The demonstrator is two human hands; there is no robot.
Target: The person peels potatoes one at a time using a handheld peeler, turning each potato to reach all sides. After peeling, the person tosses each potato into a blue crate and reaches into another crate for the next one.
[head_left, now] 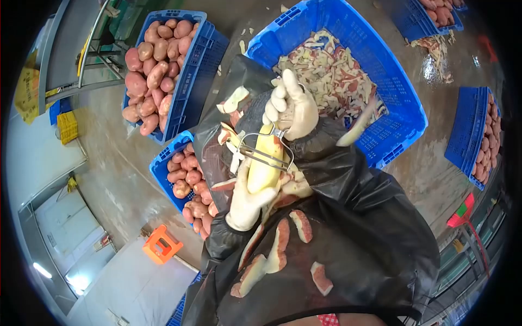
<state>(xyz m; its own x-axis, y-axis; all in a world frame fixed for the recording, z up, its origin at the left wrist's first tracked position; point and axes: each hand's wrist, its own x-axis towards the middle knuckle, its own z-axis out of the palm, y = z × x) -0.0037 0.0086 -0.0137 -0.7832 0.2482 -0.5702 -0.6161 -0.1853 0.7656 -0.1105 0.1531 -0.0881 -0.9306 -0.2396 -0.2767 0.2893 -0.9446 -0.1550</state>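
My left hand [247,204], in a white glove, is wrapped round the lower end of a long, mostly peeled yellow potato [265,168]. A little red skin shows near its top. My gloved right hand [293,106] is closed round the handle of a wide metal peeler [266,156], the handle itself mostly hidden by the fingers. The peeler's blade lies across the potato. Red-skinned peel strips [279,247] lie on my black apron [348,261], and more cling around my left hand. One peel piece [356,127] is blurred in the air beside my right sleeve.
Ahead stands a large blue crate [399,89] holding a heap of peelings [337,70]. Blue crates of red potatoes [157,70] stand at left, with more at right [467,130]. An orange stool [162,244] is at lower left. The floor [114,163] looks wet.
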